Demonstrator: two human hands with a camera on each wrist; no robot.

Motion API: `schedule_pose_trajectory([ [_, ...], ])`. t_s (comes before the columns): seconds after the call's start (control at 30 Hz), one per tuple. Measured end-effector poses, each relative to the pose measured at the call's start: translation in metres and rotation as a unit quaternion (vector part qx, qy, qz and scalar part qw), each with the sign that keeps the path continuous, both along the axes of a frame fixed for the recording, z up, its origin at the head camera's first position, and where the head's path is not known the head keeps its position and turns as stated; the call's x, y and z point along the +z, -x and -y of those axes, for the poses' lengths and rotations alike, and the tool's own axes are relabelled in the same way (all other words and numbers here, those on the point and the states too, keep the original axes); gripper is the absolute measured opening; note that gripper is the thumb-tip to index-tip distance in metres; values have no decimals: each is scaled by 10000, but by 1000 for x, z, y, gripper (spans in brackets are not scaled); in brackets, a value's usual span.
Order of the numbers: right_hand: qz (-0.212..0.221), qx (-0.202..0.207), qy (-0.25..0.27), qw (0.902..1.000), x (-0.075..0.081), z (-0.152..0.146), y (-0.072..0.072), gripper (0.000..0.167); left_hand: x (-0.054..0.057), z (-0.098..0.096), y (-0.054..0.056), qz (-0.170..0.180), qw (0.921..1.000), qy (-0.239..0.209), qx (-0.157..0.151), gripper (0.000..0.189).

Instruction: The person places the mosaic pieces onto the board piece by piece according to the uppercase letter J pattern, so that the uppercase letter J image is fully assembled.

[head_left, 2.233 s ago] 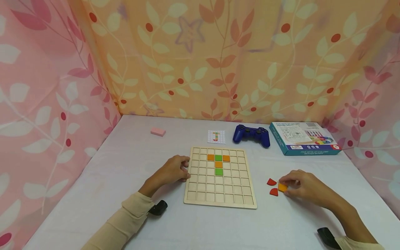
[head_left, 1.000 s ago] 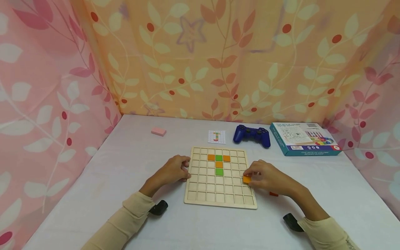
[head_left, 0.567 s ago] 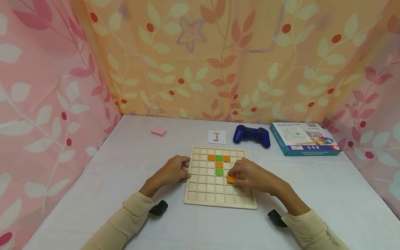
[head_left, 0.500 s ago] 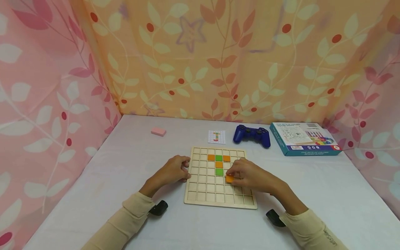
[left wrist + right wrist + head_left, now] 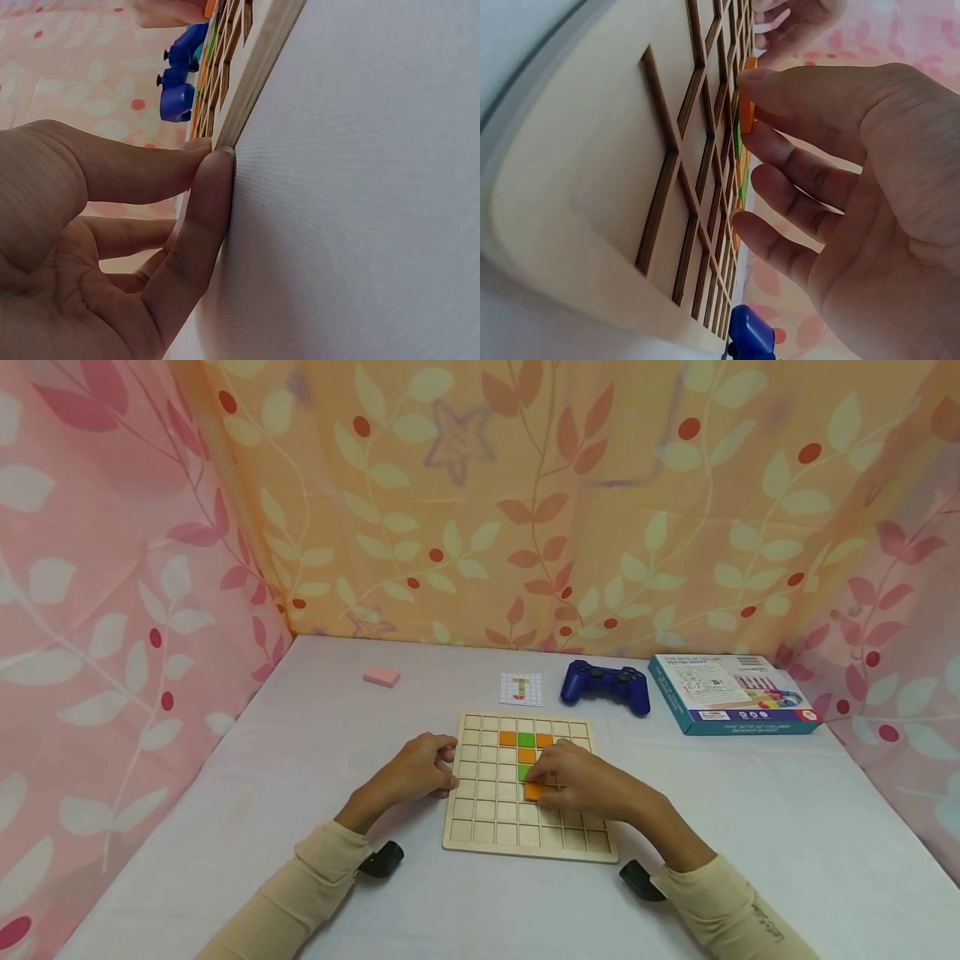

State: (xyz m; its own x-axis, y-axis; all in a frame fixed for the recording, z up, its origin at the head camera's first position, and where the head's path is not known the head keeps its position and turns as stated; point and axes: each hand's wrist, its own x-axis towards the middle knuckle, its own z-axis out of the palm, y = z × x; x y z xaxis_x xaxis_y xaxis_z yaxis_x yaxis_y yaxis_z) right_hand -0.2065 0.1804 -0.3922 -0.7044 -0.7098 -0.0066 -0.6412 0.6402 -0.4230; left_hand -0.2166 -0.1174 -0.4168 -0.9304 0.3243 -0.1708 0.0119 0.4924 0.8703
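A wooden grid board (image 5: 483, 835) lies on the table, with orange and green square tiles set in a T-like pattern in its upper cells. At its left edge is my left hand (image 5: 411, 768); the left wrist view shows thumb and index finger pinching the board's rim (image 5: 251, 82). Over the middle of the board, my right hand (image 5: 588, 781) pinches an orange square tile (image 5: 534, 792) by its edges, just below the lower green tile (image 5: 522, 772). In the right wrist view this orange tile (image 5: 747, 97) stands between thumb and fingers at the grid. Whether it touches the board is unclear.
Behind the board lie a small pattern card (image 5: 521, 689), a blue game controller (image 5: 604, 687) and a flat teal-and-white box (image 5: 735, 695). A pink block (image 5: 381, 677) sits at the back left. Patterned cloth (image 5: 480, 527) encloses the white table.
From the table right of the board, my right hand has carried the orange tile leftward over the grid to below the lower green tile. The red pieces are now hidden. My left hand stays put.
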Motion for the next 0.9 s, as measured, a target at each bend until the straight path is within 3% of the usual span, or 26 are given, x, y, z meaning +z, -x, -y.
schedule_pose_trajectory([
  [0.63, 146, -61, 90, 9998, -2, 2, 1, 24, 2, -1, -2, 9, 10000, -23, -6, 68],
  [0.9, 458, -133, 172, 9987, 2, -10, -1, 26, 2, 0, -1, 6, 10000, -37, -9, 68],
])
